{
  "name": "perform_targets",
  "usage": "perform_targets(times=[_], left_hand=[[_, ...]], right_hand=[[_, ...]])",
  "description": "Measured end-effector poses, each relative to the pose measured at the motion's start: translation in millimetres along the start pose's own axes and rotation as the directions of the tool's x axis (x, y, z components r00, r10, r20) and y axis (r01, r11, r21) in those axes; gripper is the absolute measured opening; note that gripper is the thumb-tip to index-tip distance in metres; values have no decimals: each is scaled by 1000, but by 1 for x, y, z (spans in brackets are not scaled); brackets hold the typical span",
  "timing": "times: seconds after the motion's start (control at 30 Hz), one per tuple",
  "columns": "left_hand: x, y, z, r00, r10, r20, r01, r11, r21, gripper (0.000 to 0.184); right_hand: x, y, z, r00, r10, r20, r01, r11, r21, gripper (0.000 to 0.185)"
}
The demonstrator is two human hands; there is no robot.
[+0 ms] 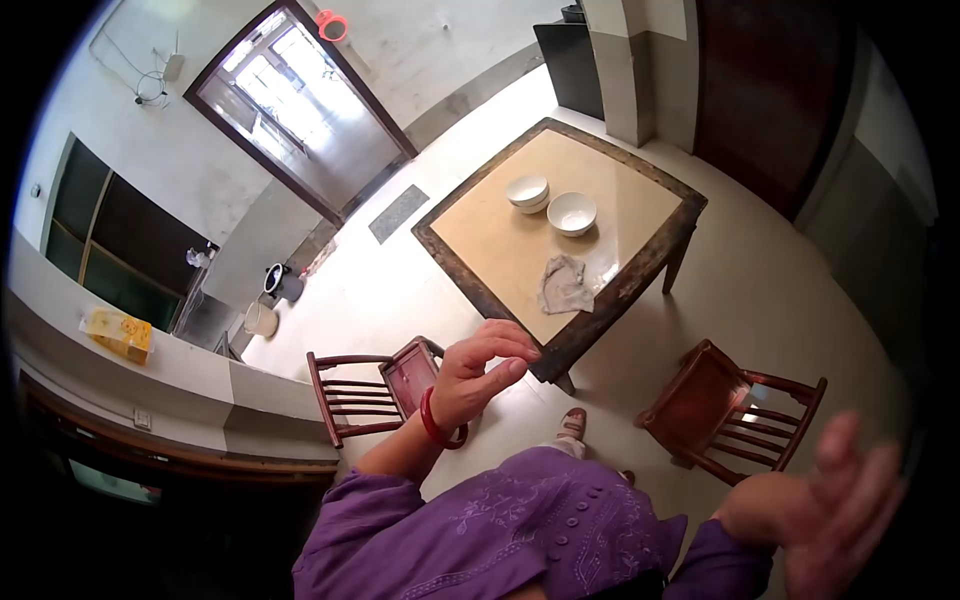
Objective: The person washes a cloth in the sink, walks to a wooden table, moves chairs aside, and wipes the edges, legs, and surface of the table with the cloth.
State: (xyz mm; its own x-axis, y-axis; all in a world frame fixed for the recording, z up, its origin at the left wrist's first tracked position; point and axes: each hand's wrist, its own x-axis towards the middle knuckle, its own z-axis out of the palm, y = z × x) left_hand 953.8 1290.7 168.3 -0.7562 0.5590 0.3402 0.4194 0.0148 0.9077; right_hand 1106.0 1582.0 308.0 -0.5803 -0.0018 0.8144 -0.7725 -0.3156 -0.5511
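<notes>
My left hand [482, 368], with a red bangle on its wrist, is raised near the close corner of a square wooden table [466, 268]. Its fingers are curved, with the thumb apart and nothing between them. At the far right, my right hand [848, 505] is lifted beside a chair. It is blurred, but its fingers look spread and hold nothing. A crumpled grey cloth [565, 286] lies on the tabletop near the edge closest to me. Beyond it are a white bowl [572, 215] and a small stack of white bowls [527, 194].
One wooden chair [410, 378] stands left of the table's near corner, another wooden chair [702, 402] to the right. Along the left wall are a dark bucket [288, 286] and a pale bucket [261, 320]. A doorway [300, 105] opens at the back left.
</notes>
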Motion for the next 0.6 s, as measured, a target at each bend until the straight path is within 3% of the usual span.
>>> perform_targets(times=[0.07, 0.1, 0.2, 0.23, 0.3, 0.43, 0.6], left_hand=[[-1, -3, -3, 1000, -13, -15, 13, 1000, -12, 11], [-1, -4, -4, 999, -32, -18, 32, 999, -11, 11], [-4, -11, -5, 994, -101, -28, 100, 994, -47, 11], [-7, -15, -4, 991, -129, -41, 126, 990, -70, 12], [-10, -22, -6, 993, -114, -39, 112, 992, -53, 14], [-18, -26, -5, 977, -208, -35, 207, 977, -43, 14], [-10, -35, -1, 971, -236, -35, 230, 965, -128, 19]], right_hand=[[-10, 30, 11, 997, 13, -74, -19, 996, -86, 30], [-2, 53, -4, 982, -85, 168, 93, 995, -41, 29], [0, 27, 26, 948, 319, -23, -314, 942, 119, 18], [-6, 25, 26, 924, 376, -65, -364, 921, 141, 7], [-8, 28, 21, 901, 426, -79, -412, 899, 150, 4], [-14, 35, 9, 968, 247, -54, -243, 968, 68, 6], [-21, 24, -13, 989, -119, 91, 123, 992, -38, 14]])
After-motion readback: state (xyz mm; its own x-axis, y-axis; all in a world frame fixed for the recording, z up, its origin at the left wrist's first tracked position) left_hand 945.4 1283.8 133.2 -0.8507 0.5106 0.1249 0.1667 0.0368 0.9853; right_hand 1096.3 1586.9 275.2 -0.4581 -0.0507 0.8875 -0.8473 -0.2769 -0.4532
